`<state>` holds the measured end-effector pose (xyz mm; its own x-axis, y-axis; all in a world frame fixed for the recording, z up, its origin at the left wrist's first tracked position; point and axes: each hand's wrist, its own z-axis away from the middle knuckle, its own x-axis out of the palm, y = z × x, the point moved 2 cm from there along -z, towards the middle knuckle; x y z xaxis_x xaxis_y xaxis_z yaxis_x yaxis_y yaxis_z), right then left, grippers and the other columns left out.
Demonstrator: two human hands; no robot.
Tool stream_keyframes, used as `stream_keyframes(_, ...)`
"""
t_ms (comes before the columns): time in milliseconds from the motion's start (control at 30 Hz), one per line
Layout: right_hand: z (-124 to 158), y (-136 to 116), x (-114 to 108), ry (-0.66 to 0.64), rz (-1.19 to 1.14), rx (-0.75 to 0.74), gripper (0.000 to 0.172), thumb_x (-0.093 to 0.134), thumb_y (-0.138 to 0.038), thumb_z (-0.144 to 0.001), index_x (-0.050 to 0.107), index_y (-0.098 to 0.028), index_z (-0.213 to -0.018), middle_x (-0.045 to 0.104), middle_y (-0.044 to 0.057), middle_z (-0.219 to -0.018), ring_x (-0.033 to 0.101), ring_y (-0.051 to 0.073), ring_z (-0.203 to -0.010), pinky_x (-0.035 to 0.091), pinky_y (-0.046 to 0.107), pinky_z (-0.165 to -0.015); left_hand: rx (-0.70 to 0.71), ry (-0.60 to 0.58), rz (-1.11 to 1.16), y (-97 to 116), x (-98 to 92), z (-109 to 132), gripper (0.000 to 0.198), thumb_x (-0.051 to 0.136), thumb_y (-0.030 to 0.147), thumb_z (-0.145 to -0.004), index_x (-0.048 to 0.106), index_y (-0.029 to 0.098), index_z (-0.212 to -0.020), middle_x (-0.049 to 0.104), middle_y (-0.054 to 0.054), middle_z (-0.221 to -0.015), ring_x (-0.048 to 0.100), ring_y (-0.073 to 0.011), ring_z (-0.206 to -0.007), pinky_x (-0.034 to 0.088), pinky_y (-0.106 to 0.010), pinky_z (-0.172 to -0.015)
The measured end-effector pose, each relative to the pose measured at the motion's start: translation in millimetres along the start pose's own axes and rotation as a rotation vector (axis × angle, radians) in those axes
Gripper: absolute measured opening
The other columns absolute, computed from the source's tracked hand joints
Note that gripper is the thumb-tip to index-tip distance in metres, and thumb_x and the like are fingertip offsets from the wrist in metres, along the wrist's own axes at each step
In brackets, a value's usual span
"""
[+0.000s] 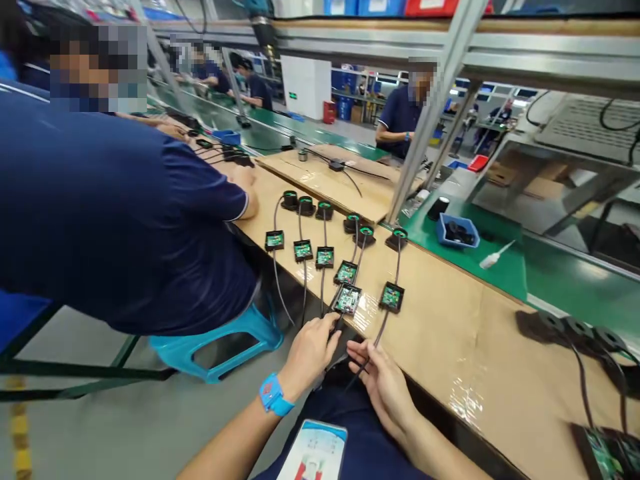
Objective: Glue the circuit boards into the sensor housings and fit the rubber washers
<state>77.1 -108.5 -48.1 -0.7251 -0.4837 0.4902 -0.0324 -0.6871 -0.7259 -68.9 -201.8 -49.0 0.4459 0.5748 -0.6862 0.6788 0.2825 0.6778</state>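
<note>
My left hand (311, 350), with a blue wrist strap, is at the near table edge, its thumb and fingers closed round the dark cable just below a black square box with a green circuit board (347, 299). To its right, my right hand (383, 381) has a black cable (383, 328) between its thumb and fingers. That cable runs up to another open box with a circuit board (391, 297), and on to a round black part (397, 239). Several similar boxes, such as this one (303, 251), lie in a row to the left, each cabled to a round part.
A blue tray (457, 231) of black parts and a white bottle (495, 257) stand on the green surface. More cabled parts (577, 330) lie at the right. A person in dark blue (125, 200) sits close on the left; a metal post (435, 113) rises behind the table.
</note>
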Motion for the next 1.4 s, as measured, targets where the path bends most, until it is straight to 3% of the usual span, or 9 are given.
stream_keyframes(133,8,-2,10,-0.084,-0.023,0.003,0.058,0.090,-0.064,-0.064,0.064,-0.021,-0.093,0.074,0.009,-0.107,0.068,0.026,-0.106,0.050,0.038,-0.093,0.070,-0.127,0.080,15,3.0,-8,0.030,0.049,0.033,-0.101,0.064,0.020,-0.123,0.074,-0.001,-0.082,0.070,-0.0159,-0.068,0.057,-0.026,-0.066)
stream_keyframes(267,14,-13,4,-0.094,-0.025,-0.086,0.052,0.088,-0.059,-0.070,0.057,-0.023,-0.092,0.067,-0.001,-0.089,0.066,0.017,-0.083,0.052,0.035,-0.088,0.188,-0.193,0.065,29,-7.5,-45,0.033,0.044,0.037,-0.104,0.072,0.024,-0.114,0.078,-0.003,-0.097,0.075,-0.0182,-0.088,0.060,-0.028,-0.080)
stream_keyframes(333,17,-20,-5,-0.060,-0.017,-0.145,0.051,0.088,-0.057,-0.072,0.055,-0.025,-0.094,0.063,-0.003,-0.086,0.060,0.014,-0.074,0.053,0.033,-0.079,0.213,-0.150,0.000,28,-13.1,-88,0.035,0.042,0.034,-0.105,0.067,0.022,-0.127,0.073,-0.009,-0.118,0.070,-0.0233,-0.111,0.057,-0.038,-0.098)
stream_keyframes(433,20,-30,-18,-0.016,0.024,-0.236,0.049,0.084,-0.058,-0.076,0.055,-0.025,-0.100,0.063,-0.002,-0.090,0.055,0.013,-0.070,0.050,0.028,-0.066,0.257,-0.125,-0.123,23,-15.3,-173,0.050,0.060,0.035,-0.099,0.051,0.019,-0.144,0.052,-0.015,-0.149,0.050,-0.0320,-0.138,0.039,-0.057,-0.117)
stream_keyframes(567,21,-47,-30,0.044,0.089,-0.342,0.049,0.079,-0.060,-0.081,0.056,-0.025,-0.105,0.065,0.001,-0.098,0.050,0.011,-0.065,0.046,0.025,-0.059,0.295,-0.227,-0.259,17,-11.1,-273,0.045,0.065,0.039,-0.097,0.057,0.018,-0.135,0.056,-0.012,-0.143,0.057,-0.0299,-0.128,0.049,-0.056,-0.107)
stream_keyframes(667,22,-64,-39,0.084,0.126,-0.399,0.045,0.075,-0.060,-0.085,0.055,-0.025,-0.105,0.065,0.003,-0.102,0.046,0.010,-0.061,0.042,0.023,-0.052,0.312,-0.307,-0.328,11,-5.0,-311,0.039,0.065,0.039,-0.098,0.060,0.017,-0.130,0.061,-0.011,-0.134,0.063,-0.0263,-0.118,0.055,-0.050,-0.099)
stream_keyframes(967,47,-135,-81,0.128,0.265,-0.452,0.043,0.068,-0.061,-0.091,0.053,-0.025,-0.108,0.066,0.001,-0.095,0.035,0.004,-0.049,0.029,0.017,-0.040,0.317,-0.493,-0.272,-4,42.6,-328,0.040,0.065,0.040,-0.097,0.059,0.017,-0.130,0.062,-0.011,-0.131,0.064,-0.0254,-0.114,0.057,-0.048,-0.097)
stream_keyframes(1200,54,-167,-100,0.182,0.350,-0.469,0.043,0.063,-0.062,-0.094,0.054,-0.022,-0.108,0.070,0.005,-0.100,0.031,0.002,-0.045,0.025,0.019,-0.041,0.372,-0.749,-0.068,1,46.8,-349,0.047,0.066,0.038,-0.096,0.056,0.019,-0.138,0.053,-0.012,-0.147,0.055,-0.0311,-0.132,0.048,-0.057,-0.109)
stream_keyframes(1400,50,-176,-110,0.209,0.361,-0.469,0.046,0.059,-0.065,-0.095,0.052,-0.023,-0.111,0.071,0.010,-0.113,0.040,0.004,-0.046,0.032,0.021,-0.041,0.326,-0.905,0.056,5,51.2,-353,0.044,0.067,0.038,-0.096,0.058,0.018,-0.134,0.058,-0.012,-0.141,0.059,-0.0297,-0.127,0.049,-0.056,-0.108)
